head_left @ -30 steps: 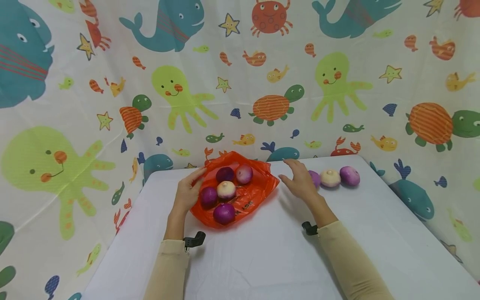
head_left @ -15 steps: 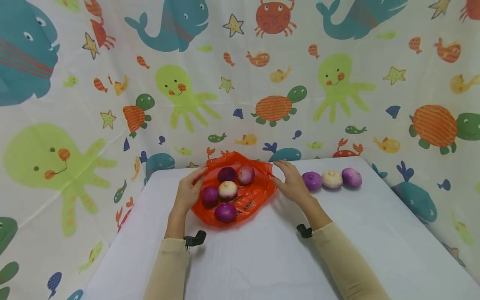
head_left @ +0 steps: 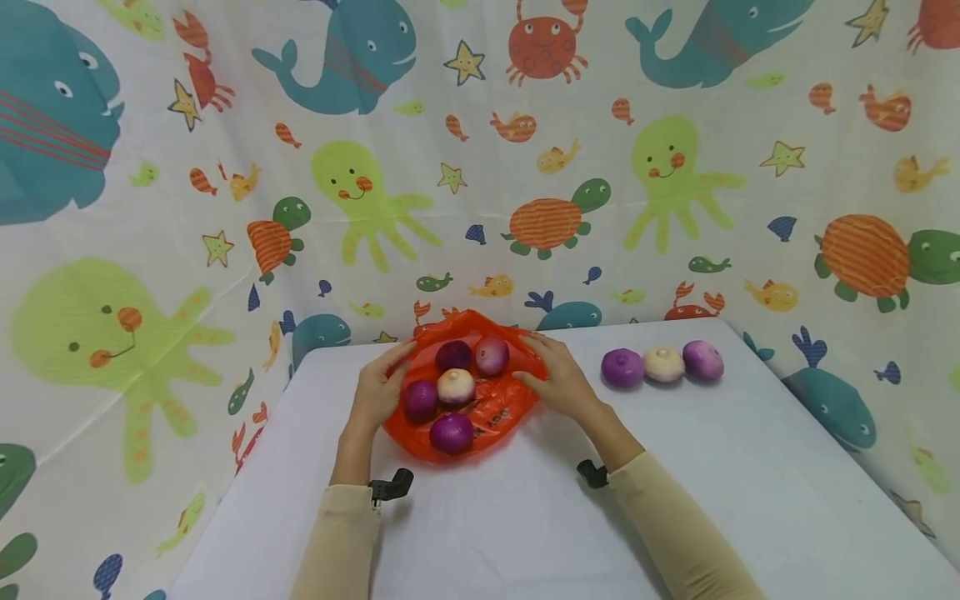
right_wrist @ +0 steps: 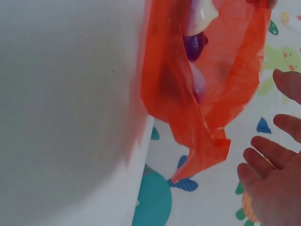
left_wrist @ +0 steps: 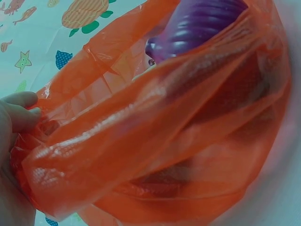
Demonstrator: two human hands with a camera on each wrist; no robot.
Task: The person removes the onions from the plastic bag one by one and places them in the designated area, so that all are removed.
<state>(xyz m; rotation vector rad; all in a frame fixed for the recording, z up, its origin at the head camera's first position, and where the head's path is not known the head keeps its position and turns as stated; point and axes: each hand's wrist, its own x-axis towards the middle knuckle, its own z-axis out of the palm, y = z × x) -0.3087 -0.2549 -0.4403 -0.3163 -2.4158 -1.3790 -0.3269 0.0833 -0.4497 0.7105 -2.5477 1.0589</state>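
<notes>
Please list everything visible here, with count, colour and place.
Table: one, white, in foreground.
Bag: one, red-orange, on the table.
Bagged onions: five, four purplish, one whitish, inside it.
Loose onions: three, two purple, one whitish, right of bag.
Backdrop: one, white with sea creatures, behind the table.
Wrist devices: two, black, at wrists.
Sleeves: two, beige, on forearms.
Left hand: one, bare, gripping the bag's left edge.
Right hand: one, bare, by the bag's right edge.
</notes>
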